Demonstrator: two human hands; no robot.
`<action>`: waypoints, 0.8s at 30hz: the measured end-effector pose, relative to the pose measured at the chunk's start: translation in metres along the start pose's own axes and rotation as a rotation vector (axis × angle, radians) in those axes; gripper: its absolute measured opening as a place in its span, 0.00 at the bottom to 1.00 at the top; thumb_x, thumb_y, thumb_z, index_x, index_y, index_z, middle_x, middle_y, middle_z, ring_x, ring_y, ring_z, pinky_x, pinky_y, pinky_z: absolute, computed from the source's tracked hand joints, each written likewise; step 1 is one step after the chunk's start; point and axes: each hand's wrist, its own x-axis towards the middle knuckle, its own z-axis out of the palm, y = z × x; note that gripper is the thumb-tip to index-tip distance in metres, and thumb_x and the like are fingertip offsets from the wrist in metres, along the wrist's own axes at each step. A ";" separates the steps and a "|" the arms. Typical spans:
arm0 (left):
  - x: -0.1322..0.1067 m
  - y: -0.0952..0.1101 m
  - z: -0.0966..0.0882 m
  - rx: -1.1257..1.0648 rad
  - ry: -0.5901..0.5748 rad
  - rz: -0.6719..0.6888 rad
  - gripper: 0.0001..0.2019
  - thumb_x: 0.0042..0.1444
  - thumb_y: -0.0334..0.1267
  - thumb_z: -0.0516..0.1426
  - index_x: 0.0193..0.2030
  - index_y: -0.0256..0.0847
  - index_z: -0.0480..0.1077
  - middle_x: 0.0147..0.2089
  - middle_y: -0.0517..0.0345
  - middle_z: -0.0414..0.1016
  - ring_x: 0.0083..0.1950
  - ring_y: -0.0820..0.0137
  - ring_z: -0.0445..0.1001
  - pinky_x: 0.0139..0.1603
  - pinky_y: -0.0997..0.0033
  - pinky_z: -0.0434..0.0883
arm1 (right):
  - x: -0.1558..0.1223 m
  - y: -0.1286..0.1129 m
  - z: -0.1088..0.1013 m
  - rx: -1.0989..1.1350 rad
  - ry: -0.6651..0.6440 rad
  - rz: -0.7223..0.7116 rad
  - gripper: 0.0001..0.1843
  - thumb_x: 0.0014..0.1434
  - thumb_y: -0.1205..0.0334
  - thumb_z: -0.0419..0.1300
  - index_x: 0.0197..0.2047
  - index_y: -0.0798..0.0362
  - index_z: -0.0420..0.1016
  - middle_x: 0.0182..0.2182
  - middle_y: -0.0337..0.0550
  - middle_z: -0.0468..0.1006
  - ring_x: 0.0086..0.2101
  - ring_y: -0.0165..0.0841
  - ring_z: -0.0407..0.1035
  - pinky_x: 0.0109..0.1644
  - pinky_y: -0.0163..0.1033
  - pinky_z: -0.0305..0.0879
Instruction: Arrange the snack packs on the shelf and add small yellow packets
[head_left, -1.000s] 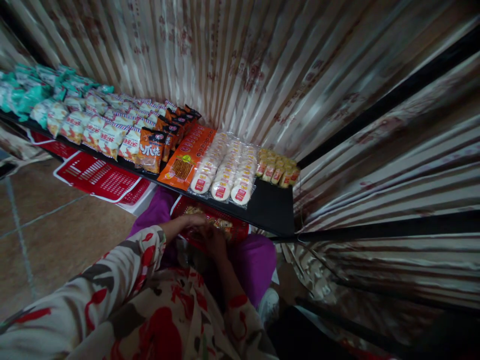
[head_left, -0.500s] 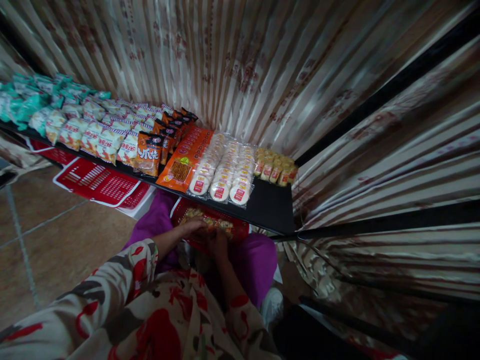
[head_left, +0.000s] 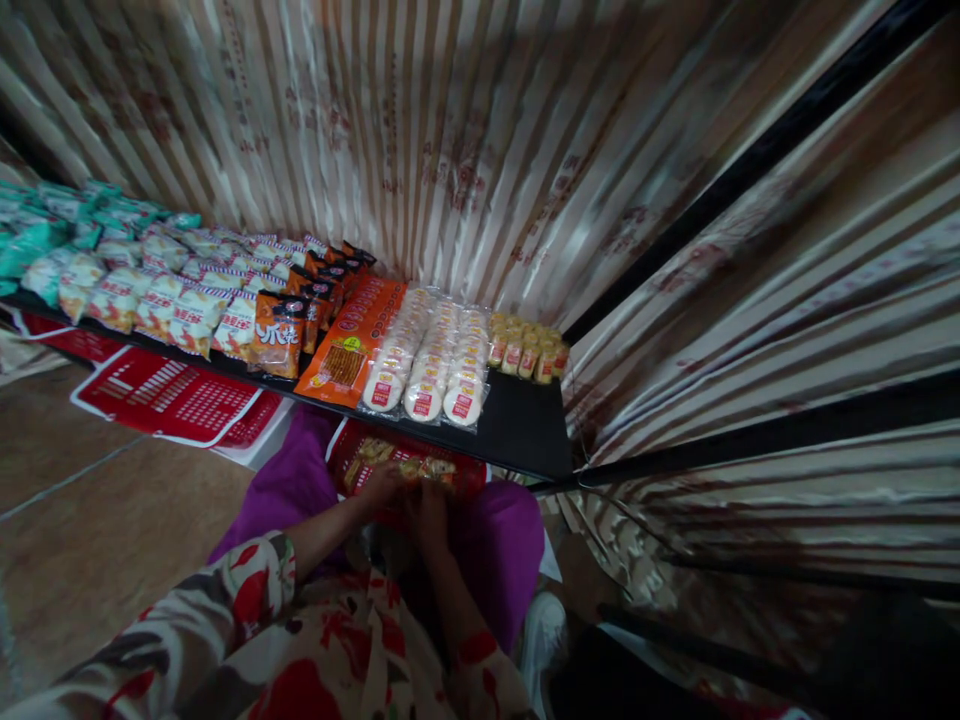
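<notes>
A red basket [head_left: 352,455] rests on my lap, on purple trousers, and holds small yellow snack packets [head_left: 424,467]. My left hand [head_left: 384,484] and my right hand [head_left: 430,497] meet at the basket's near edge, fingers curled over the packets. What exactly each hand grips is hidden in the dark. Just beyond the basket runs a black shelf [head_left: 525,430].
On the shelf lie round white cakes in clear wrap [head_left: 431,355], an orange flat pack [head_left: 352,335], small yellow packets [head_left: 525,350], orange bags [head_left: 277,335] and white and green bags further left. Red baskets [head_left: 157,395] lie on the brown floor. Striped curtains hang behind and right.
The view has shifted, so the shelf sits lower and further left. Both hands stay at the basket's near edge, slightly closer together.
</notes>
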 end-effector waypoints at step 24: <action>-0.022 0.075 0.030 0.221 0.177 0.254 0.06 0.54 0.37 0.56 0.39 0.42 0.65 0.38 0.57 0.73 0.43 0.66 0.72 0.45 0.70 0.66 | -0.001 -0.010 -0.077 0.424 0.207 0.257 0.12 0.52 0.52 0.57 0.35 0.50 0.72 0.34 0.48 0.78 0.36 0.41 0.73 0.41 0.42 0.69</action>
